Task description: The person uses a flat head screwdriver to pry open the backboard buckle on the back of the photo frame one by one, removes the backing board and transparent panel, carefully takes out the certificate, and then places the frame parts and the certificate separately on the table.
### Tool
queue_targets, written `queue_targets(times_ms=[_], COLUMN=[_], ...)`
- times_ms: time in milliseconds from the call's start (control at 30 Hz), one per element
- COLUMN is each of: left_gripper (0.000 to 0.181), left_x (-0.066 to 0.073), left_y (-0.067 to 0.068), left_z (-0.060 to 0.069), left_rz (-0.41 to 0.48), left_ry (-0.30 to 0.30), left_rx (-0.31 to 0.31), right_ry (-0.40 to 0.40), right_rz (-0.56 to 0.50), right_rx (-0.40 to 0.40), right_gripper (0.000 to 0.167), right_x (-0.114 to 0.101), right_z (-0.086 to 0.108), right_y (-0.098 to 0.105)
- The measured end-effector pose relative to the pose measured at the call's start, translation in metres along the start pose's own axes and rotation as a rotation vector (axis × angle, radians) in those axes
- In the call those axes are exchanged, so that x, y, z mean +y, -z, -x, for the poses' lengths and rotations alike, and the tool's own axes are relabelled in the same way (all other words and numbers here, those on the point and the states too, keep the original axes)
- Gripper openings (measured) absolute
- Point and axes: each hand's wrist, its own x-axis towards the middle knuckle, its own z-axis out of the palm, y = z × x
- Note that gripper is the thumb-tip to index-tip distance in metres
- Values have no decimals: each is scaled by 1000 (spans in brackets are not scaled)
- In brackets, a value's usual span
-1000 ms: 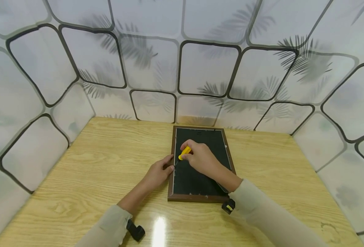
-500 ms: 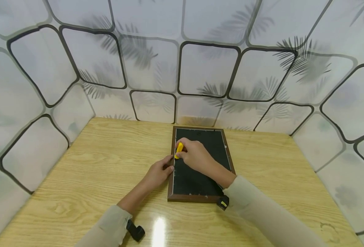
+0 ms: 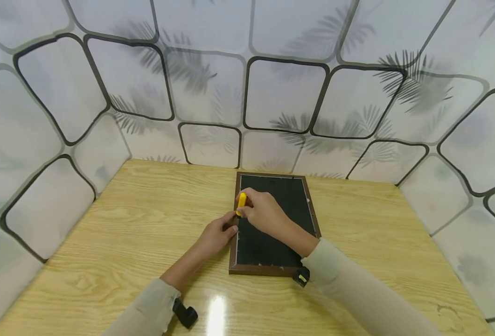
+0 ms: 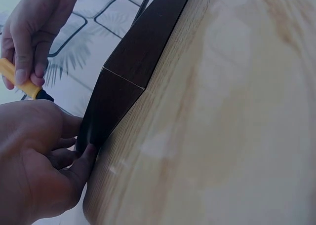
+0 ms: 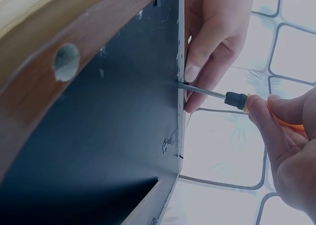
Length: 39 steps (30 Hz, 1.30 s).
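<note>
A picture frame with a brown rim lies on the table, its black backing board facing up. My right hand grips a screwdriver by its yellow handle. In the right wrist view the metal shaft reaches the inner edge of the rim, its tip touching where board and rim meet. My left hand rests at the frame's left side, thumb on the rim and fingers against its outer edge, close to the screwdriver tip. The left wrist view shows these left fingers touching the dark rim.
The frame lies on a wood-grain table. A patterned cloth wall encloses the back and sides. A small metal hanger sits on the backing near the rim. A pale round spot marks the rim.
My right hand has shifted left with the screwdriver, whose handle has tilted from slanting to nearly upright at the frame's left rim. The left hand and frame stay in place.
</note>
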Motion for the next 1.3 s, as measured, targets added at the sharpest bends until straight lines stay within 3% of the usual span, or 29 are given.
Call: queue_targets(times_ms=[433, 700, 967, 1300], left_gripper=[49, 49, 50, 52], left_x=[3, 2, -1, -2], left_y=[0, 1, 0, -1], left_z=[-1, -2, -3, -3], left_rz=[-29, -38, -58, -49], left_ry=[-10, -3, -14, 1], left_rx=[2, 5, 8, 11], right_ry=[-27, -114, -138, -162], right_rz=[-130, -180, -106, -22], right_rx=[29, 21, 17, -102], right_gripper=[24, 23, 26, 31], right_x=[21, 36, 54, 77], right_z=[13, 25, 36, 50], right_y=[7, 18, 25, 25])
